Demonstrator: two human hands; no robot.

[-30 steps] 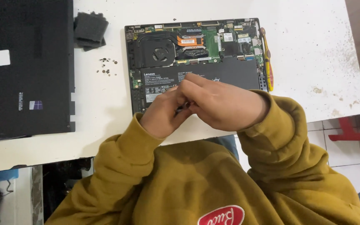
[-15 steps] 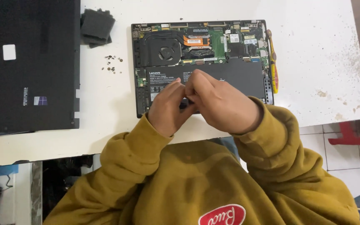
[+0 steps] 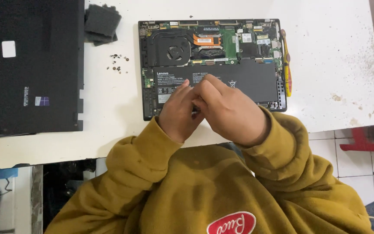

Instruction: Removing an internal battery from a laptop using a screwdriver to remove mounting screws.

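Head view: since a second ago, the left hand [image 3: 179, 112] and right hand [image 3: 230, 108] have stayed pressed together, fingers pinching something small and hidden, over the opened laptop [image 3: 213, 65] at upper centre; only the framing shifted.

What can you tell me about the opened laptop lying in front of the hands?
The opened laptop lies flat on the white table, bottom cover off, insides facing up. A round black fan, copper heat pipe, green circuit boards and a wide black battery show. The left hand and right hand meet over its near edge, hiding that part. A yellow-handled screwdriver lies along its right side.
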